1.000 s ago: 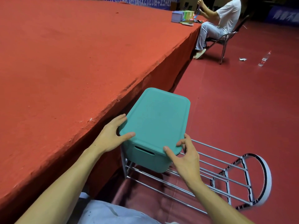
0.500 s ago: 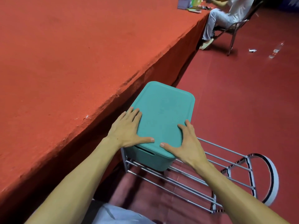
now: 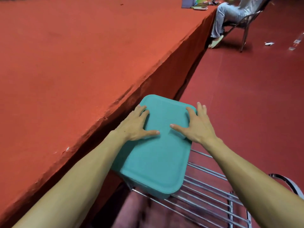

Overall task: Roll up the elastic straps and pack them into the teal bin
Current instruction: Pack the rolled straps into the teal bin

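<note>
The teal bin (image 3: 156, 158) (closed) sat on a wire rack (image 3: 207, 199) at the lower centre of the frame. The left hand (image 3: 135, 125) and right hand (image 3: 196, 126) lay flat on the upper part of its top, fingers spread, gripping nothing.

Left hand (image 3: 135, 125), right hand (image 3: 196, 127): flat, spread.

- Teal bin (image 3: 143, 186): a plastic box, rectangular with rounded corners, standing upright on the left end of the wire rack (image 3: 209, 195), its long side running across the rack's bars.
- Lid (image 3: 158, 155): the same teal, flat with a raised rim, closed level on the bin.
</note>
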The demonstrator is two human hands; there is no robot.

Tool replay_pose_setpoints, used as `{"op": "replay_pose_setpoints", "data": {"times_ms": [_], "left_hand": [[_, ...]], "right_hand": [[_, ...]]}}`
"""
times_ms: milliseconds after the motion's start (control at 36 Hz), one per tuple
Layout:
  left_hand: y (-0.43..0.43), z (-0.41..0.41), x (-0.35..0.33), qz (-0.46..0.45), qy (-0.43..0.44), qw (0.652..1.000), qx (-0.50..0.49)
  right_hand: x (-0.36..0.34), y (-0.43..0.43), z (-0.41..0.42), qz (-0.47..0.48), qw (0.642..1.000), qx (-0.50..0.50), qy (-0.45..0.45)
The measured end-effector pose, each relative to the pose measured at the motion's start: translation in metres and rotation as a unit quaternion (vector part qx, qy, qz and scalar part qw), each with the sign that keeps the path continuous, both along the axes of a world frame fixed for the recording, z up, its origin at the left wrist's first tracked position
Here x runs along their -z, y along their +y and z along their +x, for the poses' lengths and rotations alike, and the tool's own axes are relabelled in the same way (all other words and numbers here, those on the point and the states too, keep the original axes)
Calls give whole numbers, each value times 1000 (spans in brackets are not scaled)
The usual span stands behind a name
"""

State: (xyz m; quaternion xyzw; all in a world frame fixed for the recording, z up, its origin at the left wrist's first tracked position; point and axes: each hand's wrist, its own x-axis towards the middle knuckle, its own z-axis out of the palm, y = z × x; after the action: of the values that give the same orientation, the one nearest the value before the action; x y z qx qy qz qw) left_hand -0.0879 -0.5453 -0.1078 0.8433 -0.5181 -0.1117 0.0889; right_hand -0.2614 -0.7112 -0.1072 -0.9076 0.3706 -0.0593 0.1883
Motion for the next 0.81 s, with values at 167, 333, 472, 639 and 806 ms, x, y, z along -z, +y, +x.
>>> {"op": "replay_pose_setpoints", "data": {"times_ms": [167, 333, 472, 639, 806], "left_hand": [[-52, 14, 0, -23, -26, 999, 12], [-71, 34, 4, 14, -36, 999, 14], [-72, 46, 18, 7, -48, 999, 12], [-71, 44, 23, -19, -55, 998, 12], [-77, 44, 25, 0, -67, 998, 12]], "right_hand": [[11, -17, 16, -28, 998, -16, 46], [19, -21, 27, -52, 997, -24, 56], [30, -13, 35, -61, 996, -26, 67], [36, -13, 37, -66, 996, -14, 60], [37, -16, 38, -64, 995, -8, 72]]}}
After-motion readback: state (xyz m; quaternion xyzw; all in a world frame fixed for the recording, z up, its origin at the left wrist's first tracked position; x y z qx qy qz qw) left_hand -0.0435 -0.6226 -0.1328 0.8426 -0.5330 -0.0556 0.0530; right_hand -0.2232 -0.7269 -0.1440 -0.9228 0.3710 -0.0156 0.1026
